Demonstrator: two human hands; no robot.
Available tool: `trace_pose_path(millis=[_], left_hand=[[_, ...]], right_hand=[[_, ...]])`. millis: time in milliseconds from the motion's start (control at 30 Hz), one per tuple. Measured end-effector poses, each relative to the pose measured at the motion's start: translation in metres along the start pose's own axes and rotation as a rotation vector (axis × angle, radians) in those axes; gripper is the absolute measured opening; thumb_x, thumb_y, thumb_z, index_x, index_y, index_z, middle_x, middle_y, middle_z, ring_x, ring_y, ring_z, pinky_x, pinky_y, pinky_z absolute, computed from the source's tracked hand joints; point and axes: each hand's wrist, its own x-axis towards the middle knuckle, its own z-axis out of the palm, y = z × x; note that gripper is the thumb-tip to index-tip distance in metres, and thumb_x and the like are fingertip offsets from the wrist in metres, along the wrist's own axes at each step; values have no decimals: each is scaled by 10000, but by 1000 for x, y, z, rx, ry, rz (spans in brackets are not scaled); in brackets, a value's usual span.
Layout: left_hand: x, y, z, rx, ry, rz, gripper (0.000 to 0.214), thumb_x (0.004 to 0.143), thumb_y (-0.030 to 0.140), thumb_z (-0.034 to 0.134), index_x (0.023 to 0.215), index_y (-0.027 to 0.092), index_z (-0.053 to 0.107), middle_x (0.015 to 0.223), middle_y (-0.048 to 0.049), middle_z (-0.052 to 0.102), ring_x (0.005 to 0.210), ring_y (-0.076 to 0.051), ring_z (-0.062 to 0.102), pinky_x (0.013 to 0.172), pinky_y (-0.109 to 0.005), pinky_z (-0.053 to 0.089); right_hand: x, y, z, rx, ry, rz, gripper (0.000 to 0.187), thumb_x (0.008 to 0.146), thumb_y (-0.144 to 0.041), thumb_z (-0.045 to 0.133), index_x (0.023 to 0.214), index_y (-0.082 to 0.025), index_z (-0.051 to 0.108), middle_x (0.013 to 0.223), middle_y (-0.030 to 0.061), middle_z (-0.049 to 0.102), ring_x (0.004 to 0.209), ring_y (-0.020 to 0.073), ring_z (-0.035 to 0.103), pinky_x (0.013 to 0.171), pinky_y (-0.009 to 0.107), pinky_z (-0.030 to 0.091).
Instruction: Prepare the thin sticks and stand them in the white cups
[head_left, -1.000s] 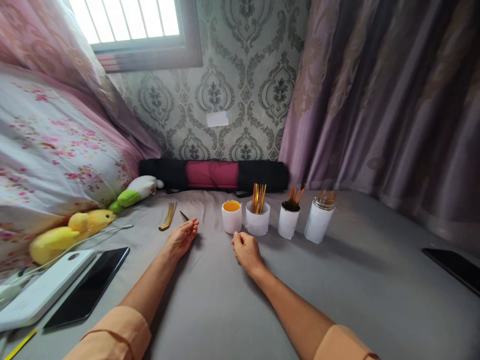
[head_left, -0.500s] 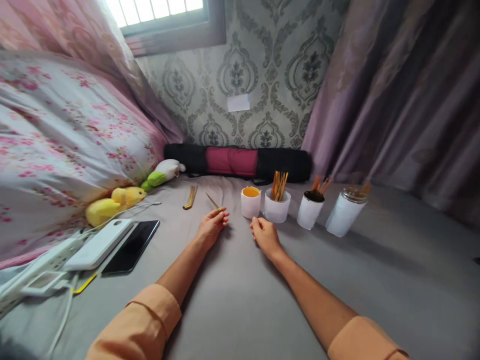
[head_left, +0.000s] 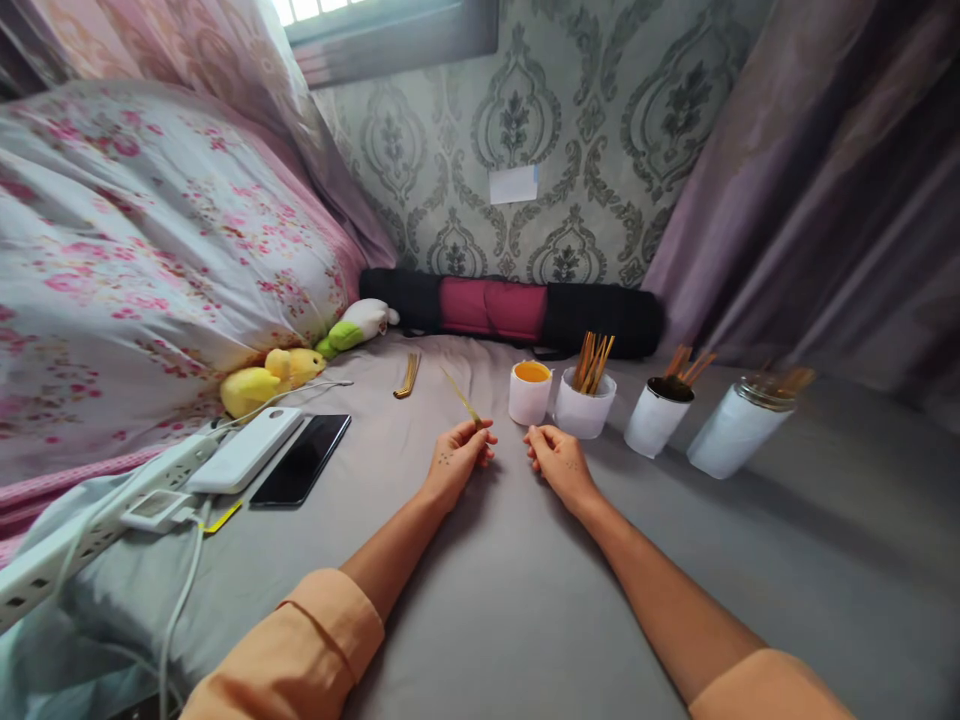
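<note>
My left hand (head_left: 459, 455) is closed in a pinch on one or more thin golden sticks (head_left: 459, 393), which point up and away to the left. My right hand (head_left: 559, 462) is curled with its fingertips together, just in front of the white cup with an orange inside (head_left: 529, 403); whatever it may hold is hidden. Beside that cup stands a wide white tub (head_left: 586, 415) with a bunch of brown-gold sticks (head_left: 595, 362) upright in it. Further left on the sheet lies a small bundle of golden sticks (head_left: 407, 376), apart from my hands.
To the right stand a dark-lined white can (head_left: 654, 430) and a white-wrapped jar (head_left: 739, 435), both with sticks. On the left lie a phone (head_left: 301, 460), a white power bank (head_left: 246, 450), a power strip (head_left: 105, 510) and plush toys (head_left: 259, 385). A black-and-maroon roll (head_left: 491, 308) lies along the wall.
The view has shifted, so everything sits further right or lower left in it. My left hand has turned slightly, its back now more visible, with the sticks still in it. Both hands remain low.
</note>
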Motion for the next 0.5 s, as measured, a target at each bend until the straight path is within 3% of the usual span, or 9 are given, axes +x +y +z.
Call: trace_pose_path(millis=[167,367,500], left_hand=[[-5,-3,0,188,-1,92,276,734,276,552,960,128,612,725,-43,600,549,-81,511,486,-188,389],[-7,-10,-2,371,-16,245,264,774,298,511,954,157,643,728,-46,609,622,-112,534,613,-228,430],[-12,-6,-3,537,-16,392,258,799,287,485,972,193,652,743,-50,613,658,-125,530,615,-229,404]], right_hand=[[-2,-5,-1,32,-22,23,363,760,-464,452,789,-137,605,595,12,551,439,83,468,397,188,360],[-3,-8,-3,70,-41,24,313,739,-401,477,805,-128,615,596,12,556,447,81,463,417,192,372],[-3,-9,-3,90,-59,22,330,738,-414,486,831,-125,617,611,17,560,456,79,467,414,185,368]])
